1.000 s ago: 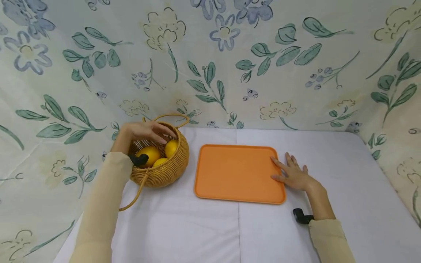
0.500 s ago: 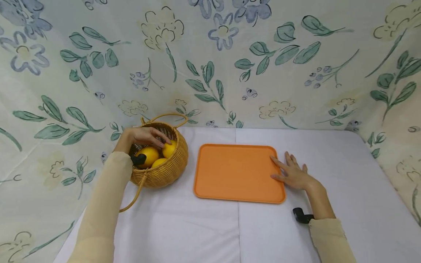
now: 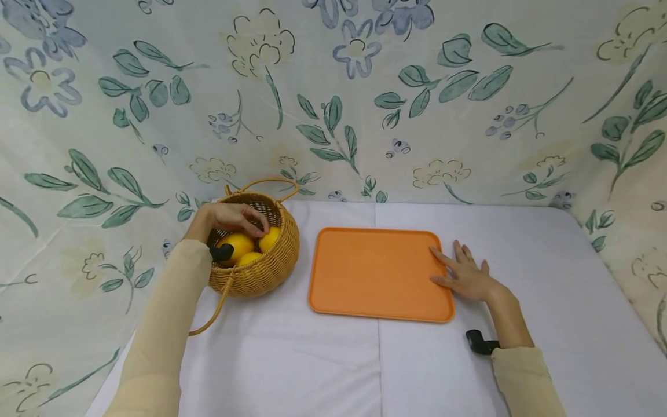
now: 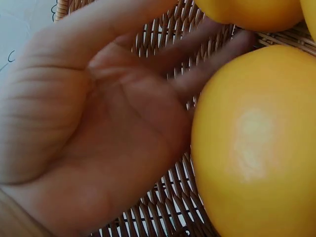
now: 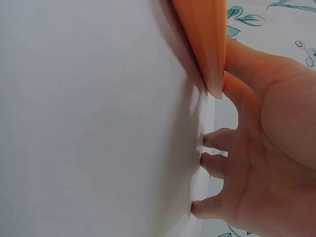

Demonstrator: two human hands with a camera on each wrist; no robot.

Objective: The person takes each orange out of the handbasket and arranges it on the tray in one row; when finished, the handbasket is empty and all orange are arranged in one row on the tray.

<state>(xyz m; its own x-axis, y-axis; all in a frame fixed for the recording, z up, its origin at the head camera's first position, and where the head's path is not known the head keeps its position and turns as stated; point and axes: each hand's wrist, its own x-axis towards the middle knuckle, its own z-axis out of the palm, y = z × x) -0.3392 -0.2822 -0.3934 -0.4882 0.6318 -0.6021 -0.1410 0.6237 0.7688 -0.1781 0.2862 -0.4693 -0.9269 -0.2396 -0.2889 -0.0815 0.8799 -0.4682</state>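
Observation:
In the head view, my left hand (image 3: 233, 218) is inside the wicker basket (image 3: 268, 269), fingers bent down with their tips at the upper left of a yellow fruit (image 3: 270, 238). The left wrist view shows my left palm (image 4: 123, 118) beside a large yellow fruit (image 4: 256, 143); its fingers reach below another yellow fruit (image 4: 252, 12), and the thumb tip is cut off. No grip around a fruit shows. My right hand (image 3: 469, 278) lies spread at the right edge of the orange tray (image 3: 380, 275), thumb and index finger on the rim, other fingertips on the cloth.
More yellow fruits (image 3: 237, 246) lie in the basket, whose loop handles (image 3: 216, 313) stick out at back and front. White cloth (image 3: 292, 359) covers the table. A floral curtain (image 3: 312, 75) hangs behind it and along the sides.
My left hand's fingers have drawn back slightly to the left and bent more over the right-hand fruit, which has shifted a little. My right hand and the tray have stayed in place.

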